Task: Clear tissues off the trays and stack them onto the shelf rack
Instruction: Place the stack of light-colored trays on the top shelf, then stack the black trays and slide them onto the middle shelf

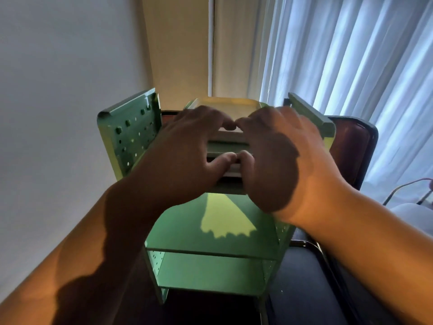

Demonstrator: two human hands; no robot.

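A green metal shelf rack (210,233) with perforated side panels stands in front of me. On its top level sits a stack of trays (230,143), pale and green edges showing between my hands; the uppermost tray's rim (225,100) is lit yellow. My left hand (180,153) and my right hand (278,158) both grip the near edge of the stack, fingers over the top tray and thumbs against a lower one, thumbs almost touching. No tissues are visible.
A white wall runs along the left. Sheer white curtains (351,55) hang at the right. A dark brown chair back (351,146) stands behind the rack on the right, with a dark seat (302,285) beside the rack's lower shelves.
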